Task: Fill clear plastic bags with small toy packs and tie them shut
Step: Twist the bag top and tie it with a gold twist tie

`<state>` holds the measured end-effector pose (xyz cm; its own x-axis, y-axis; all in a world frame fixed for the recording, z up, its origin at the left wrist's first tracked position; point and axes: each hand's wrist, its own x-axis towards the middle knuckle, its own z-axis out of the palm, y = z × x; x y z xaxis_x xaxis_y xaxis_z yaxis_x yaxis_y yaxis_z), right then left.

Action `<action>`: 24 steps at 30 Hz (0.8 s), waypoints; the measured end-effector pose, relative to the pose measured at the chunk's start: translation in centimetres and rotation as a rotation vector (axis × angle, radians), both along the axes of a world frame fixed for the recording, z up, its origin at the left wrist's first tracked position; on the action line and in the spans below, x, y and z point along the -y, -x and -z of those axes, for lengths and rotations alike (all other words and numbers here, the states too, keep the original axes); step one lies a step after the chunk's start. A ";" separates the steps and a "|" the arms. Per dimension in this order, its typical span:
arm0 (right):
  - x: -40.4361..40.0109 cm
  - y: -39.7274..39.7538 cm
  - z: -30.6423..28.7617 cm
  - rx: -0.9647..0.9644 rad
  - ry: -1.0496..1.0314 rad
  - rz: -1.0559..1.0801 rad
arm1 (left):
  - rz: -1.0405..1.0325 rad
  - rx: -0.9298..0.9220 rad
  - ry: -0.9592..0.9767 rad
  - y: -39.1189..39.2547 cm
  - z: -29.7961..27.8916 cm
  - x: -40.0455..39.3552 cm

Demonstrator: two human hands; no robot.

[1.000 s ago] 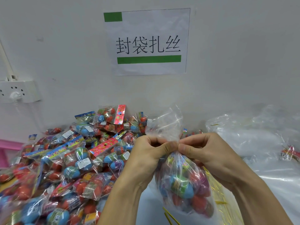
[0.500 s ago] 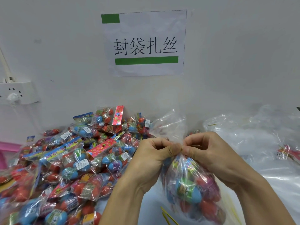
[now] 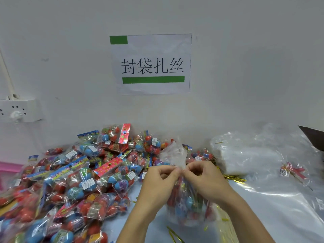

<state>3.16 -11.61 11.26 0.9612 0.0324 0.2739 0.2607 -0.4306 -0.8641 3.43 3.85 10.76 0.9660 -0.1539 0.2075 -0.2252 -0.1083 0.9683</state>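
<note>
The clear plastic bag [image 3: 188, 206] stands on the bench right in front of me, its thin crinkly film bulging around rounded egg-shaped toys in blue, red and green. Its neck is gathered into a narrow twist, and the loose top flares above it in a cloudy, crumpled frill. My left hand [image 3: 158, 183] pinches the neck from the left, thumb and curled fingers pressed together on the film; my right hand [image 3: 204, 179] pinches it from the other side, fingertips nearly touching the left ones. I cannot tell whether a tie is between them.

Thin gold wire ties [image 3: 234, 178] lie scattered on the bench just right of the bag, with a few more at its foot. To the left, a big heap of toy packs [image 3: 84, 178] spreads across the pale bench [image 3: 280, 216]: glossy cellophane sleeves with bright card headers and small white labels. To the right sits a stack of empty clear bags [image 3: 245, 155], slick and hazy. Behind everything is a plain white wall with a paper sign [image 3: 150, 64] printed in black characters and green bars, and a white power socket [image 3: 19, 110] at the far left.
</note>
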 end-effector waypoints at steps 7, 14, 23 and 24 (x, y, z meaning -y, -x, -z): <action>-1.8 1.0 3.4 0.052 -0.069 0.097 | -0.155 0.130 -0.116 0.8 2.4 -0.4; -4.2 2.1 4.7 0.142 -0.135 0.204 | -0.346 0.252 -0.025 2.0 5.1 -0.3; -4.7 3.0 5.5 0.131 -0.176 0.226 | -0.379 0.247 0.058 2.5 6.0 -0.5; -4.7 3.1 5.6 0.122 -0.184 0.227 | -0.379 0.253 0.059 2.7 6.0 -0.6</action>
<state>0.03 -6.95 5.68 0.8977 -0.2406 0.3691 0.2825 -0.3288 -0.9012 0.74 4.41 4.73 0.8695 0.2198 0.4424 -0.4110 -0.1748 0.8947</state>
